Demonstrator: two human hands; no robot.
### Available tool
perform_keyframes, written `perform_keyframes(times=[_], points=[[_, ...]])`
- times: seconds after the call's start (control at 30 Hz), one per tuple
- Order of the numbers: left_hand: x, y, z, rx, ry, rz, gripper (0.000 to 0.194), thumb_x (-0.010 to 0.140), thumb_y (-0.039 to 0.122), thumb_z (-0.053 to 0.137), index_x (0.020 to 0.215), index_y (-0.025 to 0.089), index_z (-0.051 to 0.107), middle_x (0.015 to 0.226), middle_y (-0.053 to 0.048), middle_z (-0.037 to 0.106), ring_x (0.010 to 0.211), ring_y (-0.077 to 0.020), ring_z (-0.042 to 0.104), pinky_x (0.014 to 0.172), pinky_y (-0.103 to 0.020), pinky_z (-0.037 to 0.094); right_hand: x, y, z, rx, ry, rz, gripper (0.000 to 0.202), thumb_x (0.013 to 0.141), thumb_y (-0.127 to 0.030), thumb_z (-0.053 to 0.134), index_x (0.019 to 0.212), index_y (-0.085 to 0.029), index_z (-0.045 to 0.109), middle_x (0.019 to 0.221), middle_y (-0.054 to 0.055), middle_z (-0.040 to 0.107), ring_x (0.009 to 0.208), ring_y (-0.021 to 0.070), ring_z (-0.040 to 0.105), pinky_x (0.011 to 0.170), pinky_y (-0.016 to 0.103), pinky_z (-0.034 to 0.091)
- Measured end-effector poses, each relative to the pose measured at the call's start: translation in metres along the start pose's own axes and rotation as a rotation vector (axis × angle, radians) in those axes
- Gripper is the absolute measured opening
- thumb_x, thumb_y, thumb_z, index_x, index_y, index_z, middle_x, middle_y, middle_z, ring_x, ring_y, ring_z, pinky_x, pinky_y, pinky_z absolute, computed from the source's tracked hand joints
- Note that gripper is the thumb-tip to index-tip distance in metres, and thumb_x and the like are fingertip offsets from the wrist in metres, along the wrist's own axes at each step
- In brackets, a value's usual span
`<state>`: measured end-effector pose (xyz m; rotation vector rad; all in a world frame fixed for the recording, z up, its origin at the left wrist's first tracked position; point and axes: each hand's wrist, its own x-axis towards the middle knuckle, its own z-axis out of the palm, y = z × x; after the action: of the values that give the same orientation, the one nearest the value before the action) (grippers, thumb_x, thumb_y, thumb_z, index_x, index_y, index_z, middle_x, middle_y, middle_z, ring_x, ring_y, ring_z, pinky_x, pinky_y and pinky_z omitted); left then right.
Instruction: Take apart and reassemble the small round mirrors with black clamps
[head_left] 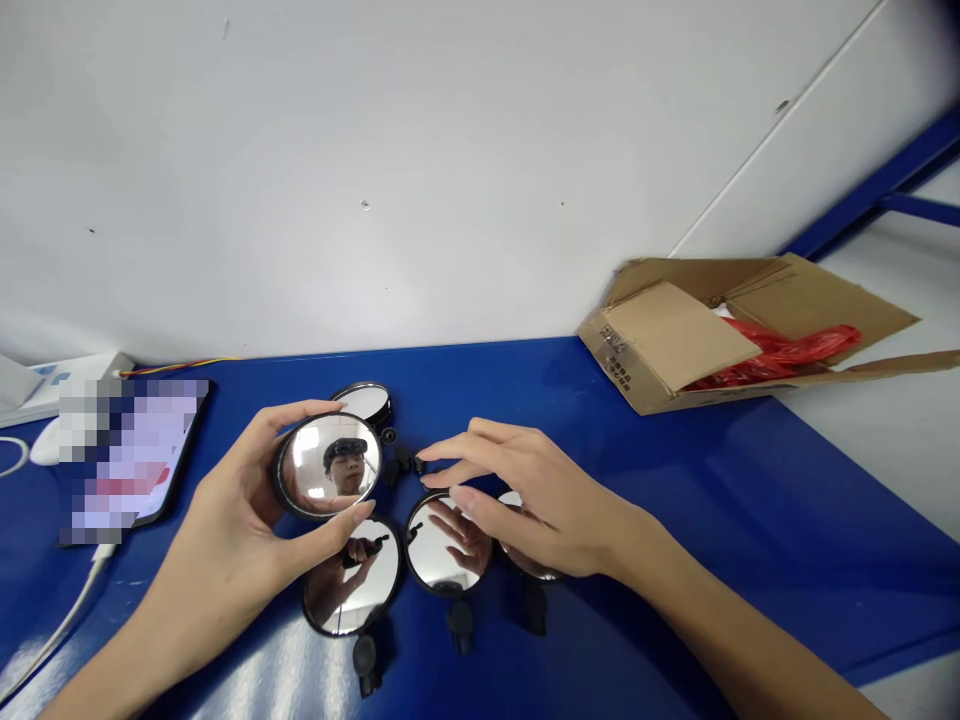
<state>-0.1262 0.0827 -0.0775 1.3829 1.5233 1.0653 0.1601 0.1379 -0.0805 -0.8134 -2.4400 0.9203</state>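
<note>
1. Both hands work over a cluster of small round mirrors: the left hand [225,520] pinches one round mirror [328,465] by its black rim, thumb on the lower edge and fingers curled over the top, holding it tilted up above the counter [675,500].
2. Spread and holding nothing, the right hand [525,505] hovers palm down with loosely parted fingers, just over the mirrors lying below it.
3. On the counter beneath the held mirror lies a second mirror [352,590], face up, with a short black mount [365,660] at its near edge.
4. Just beside it to the right lies a third mirror [448,552], nearly touching the second, with its own black stub toward the near side.
5. A fourth mirror [525,560] is mostly covered by the right hand; only parts of its rim show.
6. Behind the held mirror, a fifth mirror [365,400] rests farther back, with small black fittings [401,462] near it.
7. At the left edge lies a phone [127,455] with a white cable [67,620] running toward the near side.
8. Well apart at the back right, an open cardboard box [675,340] lies on its side, red plastic [780,350] showing inside.
</note>
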Motion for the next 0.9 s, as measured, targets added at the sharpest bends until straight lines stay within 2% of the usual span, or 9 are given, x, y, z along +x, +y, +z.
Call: perform_keyframes(times=[0.17, 0.3, 0.37, 0.5, 0.73, 0.9], points=[[0.000, -0.001, 0.000, -0.008, -0.001, 0.010, 0.083, 0.075, 0.056, 0.099, 0.145, 0.032, 0.062, 0.119, -0.006, 0.084, 0.099, -0.0336, 0.086, 0.085, -0.041, 0.076, -0.001, 0.009, -0.010, -0.106, 0.095, 0.007, 0.035, 0.119, -0.034, 0.049, 0.130, -0.021, 0.080, 0.110, 0.006, 0.084, 0.101, 0.0237, 0.068, 0.087, 0.038, 0.050], [-0.001, -0.001, 0.000, -0.031, -0.004, 0.006, 0.082, 0.075, 0.053, 0.100, 0.145, 0.032, 0.063, 0.120, -0.006, 0.084, 0.100, -0.0326, 0.086, 0.085, -0.039, 0.075, 0.000, 0.020, -0.009, -0.253, 0.201, 0.049, 0.024, 0.115, -0.023, 0.060, 0.118, -0.022, 0.084, 0.100, 0.005, 0.078, 0.088, 0.0199, 0.067, 0.079, 0.035, 0.050], [0.000, -0.002, -0.001, -0.037, -0.024, 0.003, 0.084, 0.073, 0.051, 0.102, 0.145, 0.032, 0.063, 0.118, -0.004, 0.084, 0.097, -0.0309, 0.085, 0.085, -0.037, 0.075, 0.001, 0.026, -0.007, -0.291, 0.227, 0.046, 0.018, 0.110, -0.019, 0.068, 0.119, -0.022, 0.083, 0.099, 0.004, 0.077, 0.093, 0.0208, 0.067, 0.080, 0.035, 0.052], [0.001, -0.005, -0.004, -0.038, -0.059, -0.012, 0.089, 0.067, 0.047, 0.106, 0.144, 0.036, 0.064, 0.119, -0.001, 0.083, 0.097, -0.0274, 0.084, 0.090, -0.033, 0.072, 0.003, 0.032, -0.001, -0.315, 0.191, 0.031, 0.015, 0.107, -0.019, 0.075, 0.121, -0.023, 0.078, 0.115, 0.005, 0.080, 0.111, 0.0253, 0.065, 0.092, 0.041, 0.057], [0.002, -0.006, -0.008, -0.055, -0.086, -0.012, 0.092, 0.066, 0.045, 0.107, 0.146, 0.036, 0.062, 0.118, -0.003, 0.082, 0.097, -0.0272, 0.082, 0.090, -0.033, 0.072, 0.004, 0.037, 0.005, -0.411, 0.186, 0.137, 0.013, 0.107, -0.015, 0.073, 0.119, -0.020, 0.077, 0.117, 0.008, 0.074, 0.109, 0.0257, 0.067, 0.092, 0.043, 0.060], [0.000, -0.006, -0.007, -0.081, -0.128, -0.025, 0.088, 0.068, 0.042, 0.104, 0.146, 0.039, 0.061, 0.113, 0.000, 0.080, 0.093, -0.0252, 0.080, 0.086, -0.030, 0.071, 0.004, 0.031, 0.005, -0.267, 0.266, 0.150, 0.005, 0.106, -0.020, 0.078, 0.108, -0.024, 0.076, 0.106, 0.002, 0.077, 0.101, 0.0214, 0.068, 0.090, 0.038, 0.057]])
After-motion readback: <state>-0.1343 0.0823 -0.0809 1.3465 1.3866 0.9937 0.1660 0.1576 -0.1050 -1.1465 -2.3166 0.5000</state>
